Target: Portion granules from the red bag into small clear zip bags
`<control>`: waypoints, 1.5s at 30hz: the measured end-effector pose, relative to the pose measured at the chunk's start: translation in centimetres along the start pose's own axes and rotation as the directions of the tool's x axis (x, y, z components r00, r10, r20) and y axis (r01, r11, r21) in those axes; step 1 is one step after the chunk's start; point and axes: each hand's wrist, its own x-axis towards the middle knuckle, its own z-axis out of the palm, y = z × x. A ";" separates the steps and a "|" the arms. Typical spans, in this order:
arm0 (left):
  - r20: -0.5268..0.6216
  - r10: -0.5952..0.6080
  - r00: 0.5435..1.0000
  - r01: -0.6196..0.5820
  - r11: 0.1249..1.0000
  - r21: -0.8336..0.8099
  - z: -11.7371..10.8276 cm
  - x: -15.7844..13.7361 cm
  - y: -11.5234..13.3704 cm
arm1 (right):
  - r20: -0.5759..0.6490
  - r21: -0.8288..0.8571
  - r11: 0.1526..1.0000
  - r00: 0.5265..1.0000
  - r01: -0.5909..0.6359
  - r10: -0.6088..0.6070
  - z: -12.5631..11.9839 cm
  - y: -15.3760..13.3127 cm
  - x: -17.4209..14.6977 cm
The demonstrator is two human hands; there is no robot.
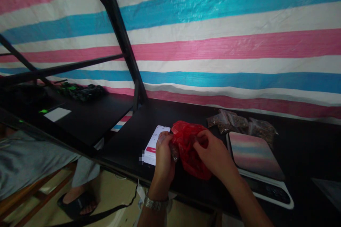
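A crumpled red plastic bag (190, 163) lies on the black table between my two hands. My left hand (164, 154) is closed around a small clear plastic bag (174, 152) with dark contents, at the red bag's left side. From the right, my right hand (214, 152) reaches into the red bag's open mouth, its fingers pinched together. What those fingertips grip is hidden by the folds. Partly behind my left hand, a phone (153, 143) lies face up with its screen lit. To the right of my right hand is a white digital scale (255, 156) with a shiny plate.
Several clear bags of brown dried bits (234, 122) lie behind the scale. A black metal frame (119, 32) rises at the left before a striped plastic sheet (226, 46). Another person's leg (86, 170) is at the lower left. Clear plastic (329, 191) lies far right.
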 end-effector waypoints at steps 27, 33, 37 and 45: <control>0.040 -0.071 0.997 0.073 0.996 -0.059 -0.5 0.3 0.3 | 0.067 0.024 0.999 0.997 0.022 -0.024 0.7 -0.4 -0.2; 0.009 -0.069 0.998 0.069 0.997 -0.035 -0.7 0.4 0.3 | -0.014 -0.058 0.998 1.000 -0.002 0.001 -0.3 -0.2 0.0; -0.003 -0.070 0.998 0.070 0.997 -0.026 -0.6 0.4 0.2 | 0.032 0.017 1.000 0.999 0.015 -0.016 -0.2 -0.5 -0.4; 0.005 -0.102 0.995 0.102 0.994 -0.044 -0.3 0.2 0.6 | 0.074 -0.137 0.990 0.997 -0.017 0.028 0.1 -1.4 -0.9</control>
